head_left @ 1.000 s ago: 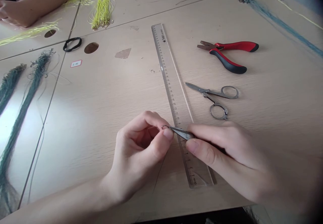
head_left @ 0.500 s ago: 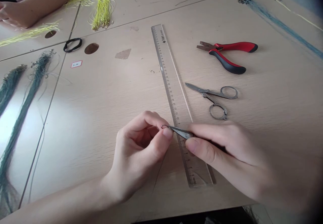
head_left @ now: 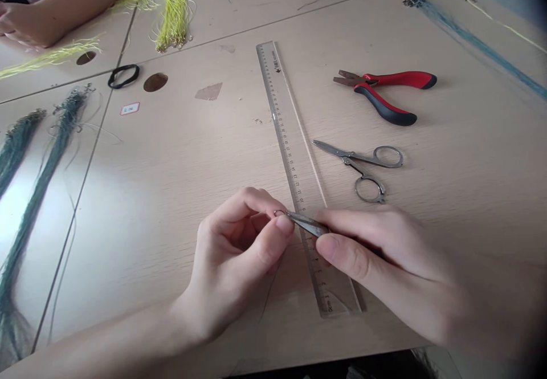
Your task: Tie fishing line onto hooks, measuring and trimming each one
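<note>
Between the thumb and forefinger of my left hand [head_left: 243, 253] is a small fish hook [head_left: 278, 212], its curved bend showing past the fingertips. A thin line [head_left: 270, 290] hangs below that hand. My right hand [head_left: 384, 259] is closed around a tapered metal tool [head_left: 308, 223], like the jaws of slim pliers or tweezers. The tool's narrow tip meets the hook at my left fingertips; its rear part is hidden in my palm. Under both hands lies a clear ruler [head_left: 284, 122]. Folding scissors [head_left: 348, 155] lie just beyond my right hand.
Red-and-black pliers [head_left: 384, 91] rest farther back. Bundles of blue-green hooked lines [head_left: 43, 196] lie at left, another blue bundle [head_left: 474, 37] at right. Yellow lines [head_left: 173, 20], a black band [head_left: 123, 76] and a small label [head_left: 130, 108] are farther off. Another person's arm [head_left: 81, 5] rests top left.
Almost nothing differs. The tool and my right thumb have shifted very slightly to the right and turned a little; my left hand keeps its pinch on the hook.
</note>
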`<state>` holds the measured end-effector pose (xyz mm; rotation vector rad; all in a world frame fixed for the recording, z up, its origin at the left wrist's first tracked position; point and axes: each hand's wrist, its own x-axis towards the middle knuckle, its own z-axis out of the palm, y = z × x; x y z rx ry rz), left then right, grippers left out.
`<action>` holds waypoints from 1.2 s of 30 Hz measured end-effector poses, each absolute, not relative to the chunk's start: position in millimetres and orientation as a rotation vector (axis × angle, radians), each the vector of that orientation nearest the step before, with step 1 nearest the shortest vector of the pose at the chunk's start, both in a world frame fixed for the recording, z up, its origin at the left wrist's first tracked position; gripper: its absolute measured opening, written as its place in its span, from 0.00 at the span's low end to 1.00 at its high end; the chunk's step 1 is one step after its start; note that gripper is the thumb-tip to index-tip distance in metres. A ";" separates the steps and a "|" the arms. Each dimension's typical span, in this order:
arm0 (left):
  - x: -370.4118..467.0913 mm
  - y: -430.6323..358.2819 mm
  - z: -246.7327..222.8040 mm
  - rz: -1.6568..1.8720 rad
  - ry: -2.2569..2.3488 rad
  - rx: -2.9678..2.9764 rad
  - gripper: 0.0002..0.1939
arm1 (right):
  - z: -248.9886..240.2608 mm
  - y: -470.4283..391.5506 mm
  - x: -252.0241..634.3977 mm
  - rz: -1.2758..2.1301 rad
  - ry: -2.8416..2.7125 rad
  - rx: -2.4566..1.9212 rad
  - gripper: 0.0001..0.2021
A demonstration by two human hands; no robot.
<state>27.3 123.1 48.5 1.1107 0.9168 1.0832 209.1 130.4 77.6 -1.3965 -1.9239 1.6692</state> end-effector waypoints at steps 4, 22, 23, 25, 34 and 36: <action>27.7 123.3 48.5 1.084 0.927 1.113 0.06 | 77.2 129.6 209.7 1.622 -1.990 -1.466 0.21; 26.7 121.7 49.2 1.060 0.971 1.128 0.06 | 77.8 130.6 208.4 1.570 -2.033 -1.424 0.20; 26.8 121.9 49.4 1.060 0.966 1.126 0.06 | 78.2 130.5 208.2 1.560 -2.031 -1.435 0.20; 26.8 122.2 49.7 1.062 0.957 1.126 0.06 | 78.7 130.4 207.9 1.539 -2.025 -1.459 0.20; 26.9 121.8 49.5 1.060 0.964 1.107 0.06 | 77.6 130.7 207.9 1.512 -2.038 -1.434 0.20; 27.0 121.9 49.4 1.063 0.962 1.107 0.06 | 77.6 130.5 207.9 1.517 -2.026 -1.429 0.20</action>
